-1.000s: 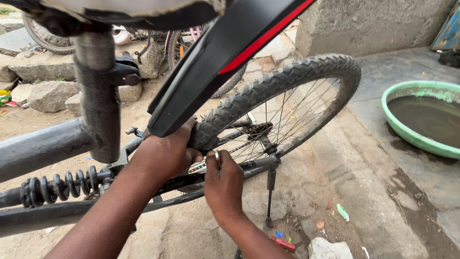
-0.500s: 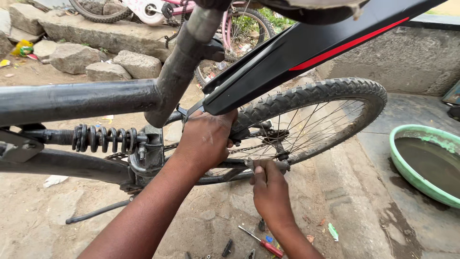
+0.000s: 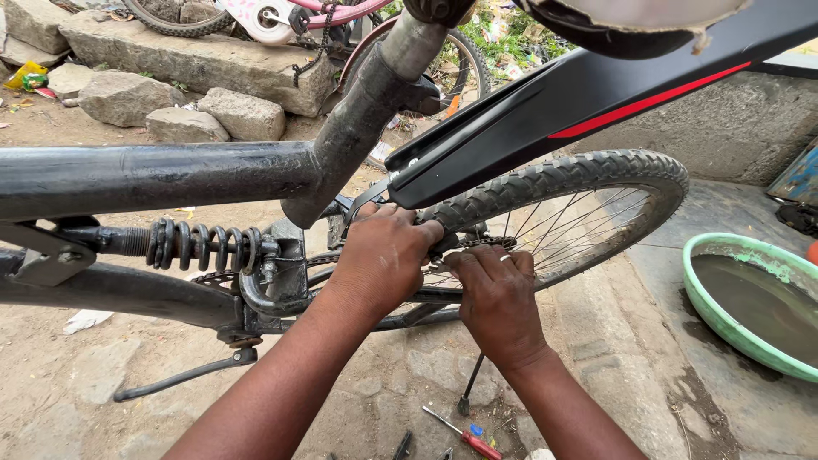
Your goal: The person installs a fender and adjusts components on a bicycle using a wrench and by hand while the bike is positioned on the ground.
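both hands are now together at the rear wheel's inner side. half a second back the right hand (image 3: 497, 300) hung lower and apart from the left; it has come up level, so the two nearly touch over the chain and sprocket (image 3: 464, 243) area.

left hand (image 3: 385, 253): fingers curled over, clamped on the knobby rear tyre (image 3: 545, 183) just under the front tip of the black-and-red mudguard (image 3: 588, 102). reads as bracing the wheel.

right hand: fingers drawn together and pressed down on something small near the chain stay. whatever is pinched is hidden under the knuckles, cannot tell what. a pale ring shows on one finger.

the view has also swung since a second ago; more of the black frame tube (image 3: 153, 175) and coil shock (image 3: 200, 243) shows out past the left hand.

edges and room:
- mudguard sits close above both hands, little clearance upward.
- spokes just beyond the right hand's fingertips, tight.
- kickstand (image 3: 470, 383) drops straight below the right wrist.
- red-handled screwdriver (image 3: 464, 434) on the ground, below and near the right forearm.
- green basin of murky water (image 3: 750, 298) well off to the right hand's outer side.
- open dirt ground beneath the left forearm, free room to draw back.
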